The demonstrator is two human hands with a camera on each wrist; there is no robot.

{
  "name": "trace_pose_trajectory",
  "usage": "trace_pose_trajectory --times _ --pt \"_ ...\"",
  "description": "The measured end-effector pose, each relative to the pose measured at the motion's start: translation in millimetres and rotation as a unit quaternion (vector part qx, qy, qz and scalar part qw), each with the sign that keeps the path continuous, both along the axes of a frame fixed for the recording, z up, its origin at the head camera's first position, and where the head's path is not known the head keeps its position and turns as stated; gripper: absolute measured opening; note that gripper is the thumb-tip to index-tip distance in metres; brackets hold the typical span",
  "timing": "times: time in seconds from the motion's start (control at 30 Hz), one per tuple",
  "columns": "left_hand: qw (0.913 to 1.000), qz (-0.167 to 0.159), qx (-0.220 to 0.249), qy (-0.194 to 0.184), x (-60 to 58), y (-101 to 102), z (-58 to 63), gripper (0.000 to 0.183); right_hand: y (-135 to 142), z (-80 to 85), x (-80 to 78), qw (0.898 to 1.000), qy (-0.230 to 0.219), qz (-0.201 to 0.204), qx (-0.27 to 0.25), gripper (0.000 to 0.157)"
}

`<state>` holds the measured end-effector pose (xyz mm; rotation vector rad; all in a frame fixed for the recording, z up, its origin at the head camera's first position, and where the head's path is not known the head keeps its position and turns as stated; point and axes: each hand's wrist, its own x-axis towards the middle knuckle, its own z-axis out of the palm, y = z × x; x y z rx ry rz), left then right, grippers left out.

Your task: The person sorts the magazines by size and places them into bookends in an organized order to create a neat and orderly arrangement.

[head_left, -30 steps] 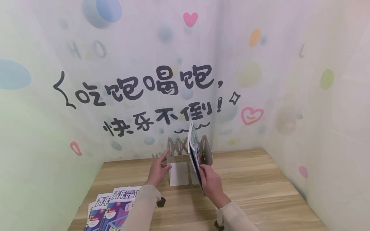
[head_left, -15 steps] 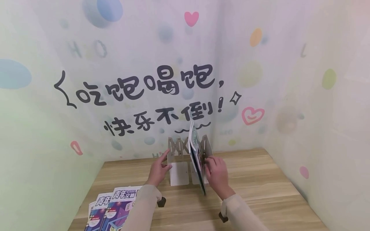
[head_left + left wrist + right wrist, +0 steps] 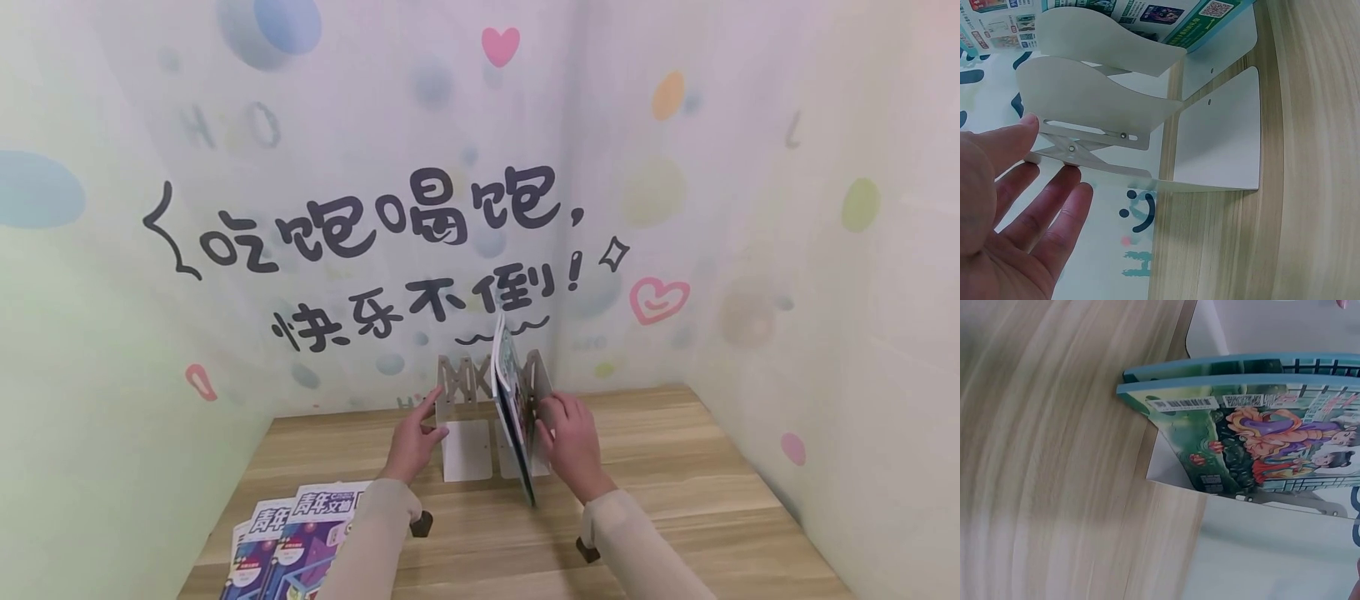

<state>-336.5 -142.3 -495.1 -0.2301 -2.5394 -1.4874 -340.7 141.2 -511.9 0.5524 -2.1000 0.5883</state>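
Observation:
An extendable metal book stand (image 3: 467, 450) stands at the table's back, with tall curved end panels and crossed linking arms. My left hand (image 3: 411, 442) pinches its left end panel (image 3: 1091, 94). The thumb lies at the edge and the fingers are behind it. At the right end panel (image 3: 543, 383), my right hand (image 3: 573, 437) grips near the edge with bent fingers, partly hiding it. Upright between the panels, right of the middle, lean thin magazines (image 3: 512, 400). Their near ends jut past the base plates. The outermost magazine (image 3: 1272, 437) shows an illustrated cover with a barcode.
Several purple-covered magazines (image 3: 303, 546) lie overlapping on the wooden table (image 3: 675, 500) at front left, partly behind my left sleeve (image 3: 367, 542). A printed curtain wall (image 3: 420, 108) rises right behind the book stand, and further walls close in both sides.
My right hand has let go of the magazines and moved right, onto the stand's right end panel. The magazines stay upright. My left hand keeps its place on the left panel.

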Motion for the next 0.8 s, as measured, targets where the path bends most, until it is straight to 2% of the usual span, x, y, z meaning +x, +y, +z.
trace_pose_trajectory --times 0.2,0.47,0.63,0.8 --pt "1.0 0.001 0.002 -0.001 0.3 -0.3 0.0 0.074 1.6 -1.3 -4.9 1.0 -0.027 0.009 -0.01 0.054" --pt "1.0 0.002 0.003 -0.006 0.1 -0.3 1.2 0.073 4.6 -5.2 -12.9 0.995 -0.093 0.008 -0.029 0.073" --pt "1.0 0.002 0.006 -0.008 -0.8 -0.2 0.4 0.073 6.3 -2.9 -16.3 0.984 -0.162 0.033 -0.061 0.078" --pt "0.9999 0.003 0.004 -0.011 -0.2 -0.2 1.3 0.073 9.2 -1.0 -18.8 0.971 -0.227 0.035 -0.064 0.079"
